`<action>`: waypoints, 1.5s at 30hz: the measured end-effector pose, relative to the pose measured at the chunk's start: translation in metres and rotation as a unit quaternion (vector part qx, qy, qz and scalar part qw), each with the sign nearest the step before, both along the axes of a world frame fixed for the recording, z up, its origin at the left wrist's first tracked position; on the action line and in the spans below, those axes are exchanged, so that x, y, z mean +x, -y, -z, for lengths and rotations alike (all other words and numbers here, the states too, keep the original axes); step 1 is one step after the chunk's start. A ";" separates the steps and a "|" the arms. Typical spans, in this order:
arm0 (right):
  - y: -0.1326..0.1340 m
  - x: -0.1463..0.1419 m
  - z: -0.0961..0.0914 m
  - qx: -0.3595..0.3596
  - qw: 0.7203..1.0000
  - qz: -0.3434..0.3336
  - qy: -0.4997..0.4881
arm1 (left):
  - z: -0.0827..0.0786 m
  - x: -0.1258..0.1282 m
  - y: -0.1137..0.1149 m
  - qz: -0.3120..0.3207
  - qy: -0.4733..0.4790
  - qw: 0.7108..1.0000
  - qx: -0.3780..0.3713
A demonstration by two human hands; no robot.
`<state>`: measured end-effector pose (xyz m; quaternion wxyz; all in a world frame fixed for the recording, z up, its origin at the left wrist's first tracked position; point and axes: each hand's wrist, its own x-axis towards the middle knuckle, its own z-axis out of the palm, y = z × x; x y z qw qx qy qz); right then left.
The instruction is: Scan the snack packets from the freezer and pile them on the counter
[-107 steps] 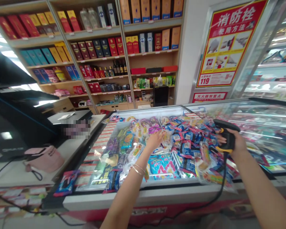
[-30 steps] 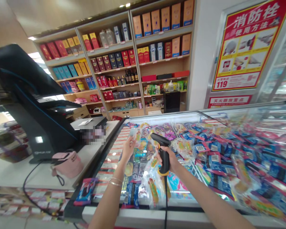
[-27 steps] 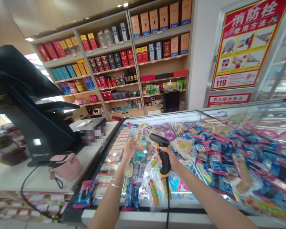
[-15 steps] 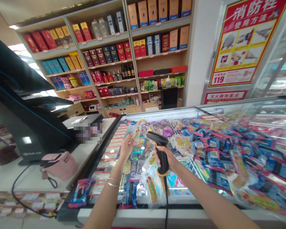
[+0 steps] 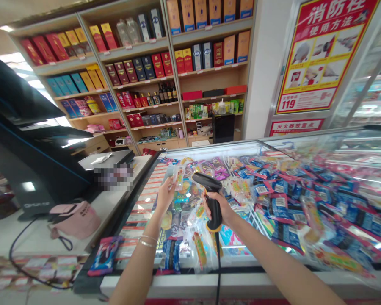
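Note:
My right hand [image 5: 224, 207] is wrapped round the handle of a black barcode scanner [image 5: 207, 181] with yellow trim, its cable hanging down over the front edge. The scanner's head points left, towards my left hand [image 5: 165, 192]. Those fingers are pinched on a clear plastic snack packet [image 5: 179, 176], held above the glass-topped case. Under and around both hands lie many packets. A clear packet with a yellow snack in it [image 5: 199, 248] is below the scanner, and a blue packet [image 5: 171, 255] lies near my left forearm.
A glass-topped freezer [image 5: 146, 276] spreads before me, heaped on the right with blue packets [image 5: 281, 205]. To the left, a counter [image 5: 114, 203] bears a pink pouch [image 5: 79, 220] and a dark terminal [image 5: 34, 169]. Shelves of boxes [image 5: 142, 70] stand behind.
The view has shifted slightly, so everything sits a little further left. Both hands keep their grip, the scanner and the packet staying in nearly the same position to each other.

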<state>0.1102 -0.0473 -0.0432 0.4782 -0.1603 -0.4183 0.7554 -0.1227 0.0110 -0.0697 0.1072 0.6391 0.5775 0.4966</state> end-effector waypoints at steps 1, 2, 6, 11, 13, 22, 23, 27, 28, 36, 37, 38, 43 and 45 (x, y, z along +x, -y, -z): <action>0.000 0.000 0.000 0.002 1.000 -0.002 -0.001 | -0.001 0.000 0.001 -0.004 -0.002 1.000 -0.002; -0.001 0.000 -0.001 0.003 1.000 -0.002 -0.003 | -0.004 0.001 0.001 -0.007 -0.004 1.000 -0.005; -0.009 0.010 -0.011 0.000 1.000 0.006 -0.004 | -0.019 0.009 0.007 -0.008 -0.001 1.000 -0.002; -0.018 0.065 -0.036 0.024 0.997 0.069 -0.022 | -0.032 0.067 0.016 -0.013 -0.011 0.999 -0.027; -0.016 0.099 -0.045 0.035 0.993 0.109 -0.030 | -0.028 0.105 0.018 -0.012 0.017 0.998 -0.066; 0.008 0.262 -0.031 0.031 0.952 0.303 -0.035 | -0.006 0.223 0.036 0.039 -0.092 0.990 -0.096; 0.009 0.276 -0.026 0.021 0.946 0.320 -0.035 | -0.006 0.229 0.039 0.036 -0.134 0.985 -0.104; 0.005 0.313 -0.006 -0.021 0.924 0.379 -0.050 | -0.004 0.256 0.049 0.033 -0.245 0.960 -0.132; 0.003 0.318 -0.001 -0.030 0.920 0.387 -0.053 | -0.003 0.263 0.050 0.028 -0.259 0.957 -0.130; -0.019 0.337 0.017 -0.074 0.908 0.411 -0.038 | -0.002 0.301 0.040 0.002 -0.267 0.954 -0.135; -0.020 0.339 0.017 -0.076 0.908 0.411 -0.035 | -0.002 0.304 0.038 0.004 -0.262 0.955 -0.137; -0.022 0.341 0.016 -0.077 0.909 0.408 -0.032 | -0.003 0.306 0.036 0.008 -0.255 0.957 -0.139; -0.021 0.348 0.015 -0.076 0.921 0.381 -0.011 | -0.002 0.310 0.031 0.033 -0.226 0.965 -0.127; -0.021 0.348 0.016 -0.072 0.924 0.377 0.001 | -0.001 0.310 0.031 0.037 -0.221 0.966 -0.125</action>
